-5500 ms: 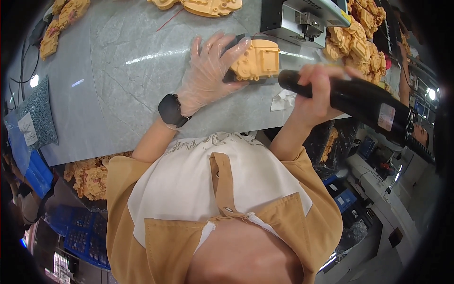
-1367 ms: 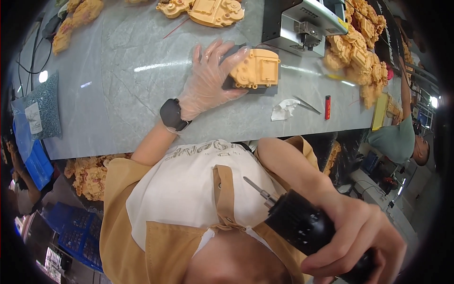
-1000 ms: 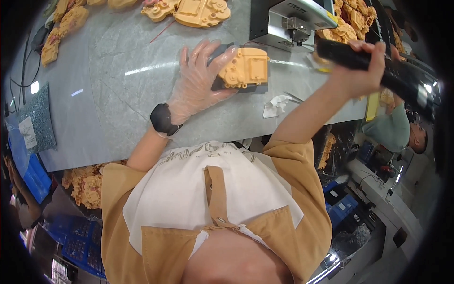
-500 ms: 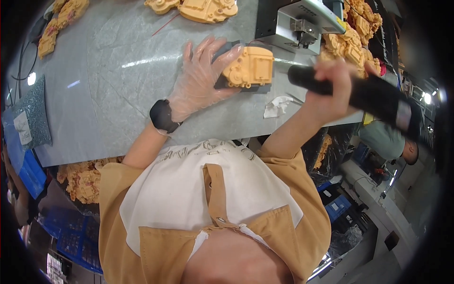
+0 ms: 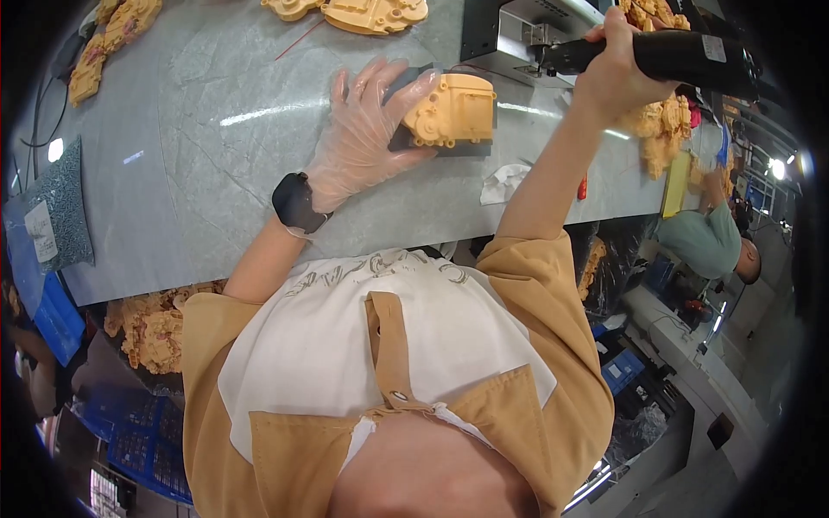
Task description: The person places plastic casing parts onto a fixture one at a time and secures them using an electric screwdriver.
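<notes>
The left hand (image 5: 367, 134), in a clear glove, is near the top middle of the frame. Its fingers are spread, with the thumb and pointing finger holding the left end of an orange case (image 5: 464, 108). The case sits on a dark block (image 5: 475, 148) on the gray table (image 5: 242, 173). The right hand (image 5: 617, 78) is bare, up at the upper right, with its fingers wrapped around a fat black screwdriver (image 5: 691, 59). The front end of the screwdriver points left, at a silver and black machine (image 5: 484, 39). I cannot tell if they touch. A crumpled white paper (image 5: 501, 183) lies below the case, right of the middle. More orange parts (image 5: 663, 138) are heaped at the upper right.
</notes>
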The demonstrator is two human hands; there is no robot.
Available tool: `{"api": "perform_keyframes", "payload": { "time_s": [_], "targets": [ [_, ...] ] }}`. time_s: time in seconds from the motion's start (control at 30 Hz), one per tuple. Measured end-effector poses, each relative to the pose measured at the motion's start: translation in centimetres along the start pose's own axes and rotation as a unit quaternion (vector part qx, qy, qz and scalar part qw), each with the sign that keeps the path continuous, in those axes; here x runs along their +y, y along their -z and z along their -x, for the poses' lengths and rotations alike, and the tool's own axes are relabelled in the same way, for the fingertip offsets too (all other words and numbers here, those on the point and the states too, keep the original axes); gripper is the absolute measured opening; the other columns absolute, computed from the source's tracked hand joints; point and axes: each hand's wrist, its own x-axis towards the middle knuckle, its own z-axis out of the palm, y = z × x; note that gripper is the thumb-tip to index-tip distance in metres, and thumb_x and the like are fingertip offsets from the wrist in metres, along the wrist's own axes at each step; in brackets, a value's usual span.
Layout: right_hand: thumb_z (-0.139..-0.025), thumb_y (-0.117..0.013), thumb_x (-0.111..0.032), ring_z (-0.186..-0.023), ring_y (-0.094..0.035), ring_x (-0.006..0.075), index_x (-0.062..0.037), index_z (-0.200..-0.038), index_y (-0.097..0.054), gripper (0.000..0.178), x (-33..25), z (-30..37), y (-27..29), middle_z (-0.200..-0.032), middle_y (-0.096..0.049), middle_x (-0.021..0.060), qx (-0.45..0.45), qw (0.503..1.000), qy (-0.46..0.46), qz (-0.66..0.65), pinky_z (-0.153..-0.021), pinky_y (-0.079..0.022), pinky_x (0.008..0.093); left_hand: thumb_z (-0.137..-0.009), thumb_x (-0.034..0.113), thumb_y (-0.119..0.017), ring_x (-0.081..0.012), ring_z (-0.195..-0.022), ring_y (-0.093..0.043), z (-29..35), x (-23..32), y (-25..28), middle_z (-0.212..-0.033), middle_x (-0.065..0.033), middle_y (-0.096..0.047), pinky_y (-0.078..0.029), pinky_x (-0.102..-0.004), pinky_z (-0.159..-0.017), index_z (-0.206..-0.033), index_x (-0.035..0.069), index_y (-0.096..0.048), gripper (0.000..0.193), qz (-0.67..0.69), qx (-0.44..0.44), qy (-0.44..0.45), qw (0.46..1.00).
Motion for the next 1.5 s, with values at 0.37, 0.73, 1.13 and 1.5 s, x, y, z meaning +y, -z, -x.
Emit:
{"api": "perform_keyframes", "payload": {
  "time_s": [0.37, 0.73, 1.13, 1.5],
  "targets": [
    [-0.070, -0.060, 0.010, -0.040, -0.049, 0.0128, 0.0031, -0.112, -0.032, 0.051, -8.2, 6.7, -2.5, -0.058, -0.056, 0.0092, -0.047, 0.973, -0.080, -0.213, -0.045, -0.044, 0.0243, -0.063, 0.041, -0.077, -0.0293, -0.127, -0.029, 0.0, 0.0, 0.8, -0.132, -0.0096, -0.033, -0.018, -0.0518, -0.104, -0.134, 0.019, -0.032, 0.088, 0.016, 0.017, -0.006, 1.000],
    [-0.070, -0.059, 0.008, -0.041, -0.048, 0.0186, 0.0039, -0.107, -0.037, 0.043, -5.9, 6.7, -4.4, -0.056, -0.053, 0.0109, -0.110, 0.978, -0.089, -0.155, -0.047, -0.045, 0.0335, -0.066, 0.040, -0.075, -0.0301, -0.127, -0.030, 0.4, -0.5, 1.1, -0.133, -0.0106, -0.034, -0.019, -0.0511, -0.104, -0.131, 0.014, -0.032, 0.082, 0.042, 0.042, -0.001, 0.998],
    [-0.069, -0.061, 0.011, -0.041, -0.048, 0.0158, 0.0038, -0.103, -0.037, 0.042, -5.4, 7.3, -5.0, -0.055, -0.053, 0.0107, -0.117, 0.980, -0.107, -0.119, -0.047, -0.045, 0.0305, -0.065, 0.040, -0.075, -0.0313, -0.125, -0.032, 0.2, -0.6, 1.0, -0.131, -0.0107, -0.036, -0.021, -0.0529, -0.102, -0.130, 0.014, -0.034, 0.080, 0.047, 0.034, 0.007, 0.998],
    [-0.068, -0.065, 0.008, -0.042, -0.049, 0.0153, 0.0026, -0.097, -0.037, 0.041, -4.7, 7.7, -5.8, -0.056, -0.054, 0.0114, -0.157, 0.978, -0.111, -0.085, -0.047, -0.046, 0.0299, -0.064, 0.038, -0.075, -0.0304, -0.125, -0.032, 0.2, -0.9, 0.9, -0.130, -0.0093, -0.038, -0.021, -0.0550, -0.101, -0.127, 0.015, -0.039, 0.076, 0.071, 0.032, 0.021, 0.997]
  ]
}}
